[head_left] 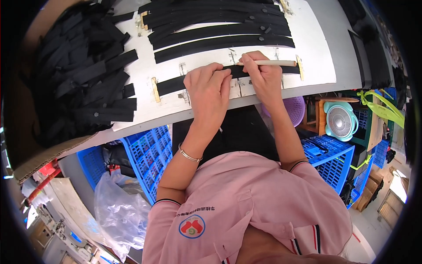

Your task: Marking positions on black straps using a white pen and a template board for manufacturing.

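From the head camera, I see my left hand (208,86) pressed fingers-down on a black strip (176,83) lying across the white table (316,57) at the centre of the frame, the fingers curled but gripping nothing. My right hand (260,75), just beside it, is closed around a pale wooden stick (274,63) held level over the same strip, its tip pointing toward the right of the frame. A thin silver bracelet (190,155) circles my left wrist. More black strips (220,31) lie in rows across the top of the table, and a loose heap of them (83,75) fills the upper left. Below the table edge, blue plastic crates (147,152) sit at lower left and right, a clear plastic bag (118,211) at lower left, a small teal fan (339,121) at right.
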### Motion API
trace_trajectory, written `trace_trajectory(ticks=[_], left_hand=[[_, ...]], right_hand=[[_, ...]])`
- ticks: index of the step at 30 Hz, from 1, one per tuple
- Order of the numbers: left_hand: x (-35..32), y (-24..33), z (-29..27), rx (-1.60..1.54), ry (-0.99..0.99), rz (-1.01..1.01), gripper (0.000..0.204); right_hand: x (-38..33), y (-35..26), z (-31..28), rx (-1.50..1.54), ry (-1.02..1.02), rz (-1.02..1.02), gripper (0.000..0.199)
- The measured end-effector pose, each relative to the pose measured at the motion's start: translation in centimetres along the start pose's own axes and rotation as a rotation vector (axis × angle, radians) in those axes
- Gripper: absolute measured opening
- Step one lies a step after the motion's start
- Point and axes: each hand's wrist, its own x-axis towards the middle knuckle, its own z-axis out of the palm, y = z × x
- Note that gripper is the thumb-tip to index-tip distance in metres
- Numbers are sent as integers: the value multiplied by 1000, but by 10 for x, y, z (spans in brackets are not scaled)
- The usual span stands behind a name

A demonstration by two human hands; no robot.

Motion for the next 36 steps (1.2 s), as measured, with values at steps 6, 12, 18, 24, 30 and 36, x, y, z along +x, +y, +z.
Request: trace_trajectory(ticks=[6,12,18,24,30,36], left_hand=[[0,0,1,-31,3,-5,12],[2,2,2,-22,-7,1,12],[1,5,-1,6,-38,-17,11],[1,8,-1,30,-47,-35,10],[9,21,17,-42,-74,0,9],[32,55,67,-205,-113,98,11]], right_hand=[[-3,12,-6,65,-63,-47,21],[-2,13,-5,17,-76,-79,23],[-7,6,-22,139,-78,2,21],[-1,21,-79,174,292,121,24],[2,39,-93,144,196,158,24],[3,51,-88,130,169,112,23]])
